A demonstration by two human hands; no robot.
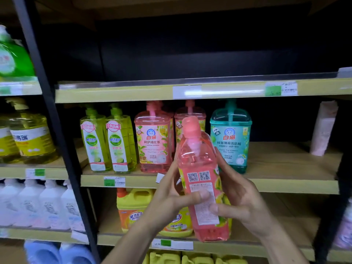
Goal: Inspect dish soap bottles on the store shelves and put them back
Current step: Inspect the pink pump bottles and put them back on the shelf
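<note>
Head camera, the only view we get: a pink dish soap bottle (203,187) is off the shelf and up in front of the person, held in both hands with its back label facing us. The left hand (171,195) wraps the bottle from the left, thumb pressed across the white label; the right hand (240,199) grips from the right, thumb on the lower label, fingers curled behind. The bottle leans a touch to the left, pink cap up, in front of the middle shelf (285,181). So by my read we are mid-inspection: this bottle is being checked and has not yet gone back. Nothing shows how many others are done. Two QR-style codes sit at the top of the back label, with fine print below too small to read. Behind it on the middle shelf stand two pink pump bottles; the left pink pump bottle (153,141) reads 白猫 and 阿萨姆红茶. Beside them the teal pump bottle (230,141) also says 白猫, with 绿茶薄荷洗洁精. To the left, two slim green bottles (106,143) carry 威力王子, and 食品用 on top. On the shelf below, an orange-yellow jug (133,212) shows 威力王子 again. A green price tag (109,182) looks like 20, another up top (273,91) roughly 5.90, blurred.
</note>
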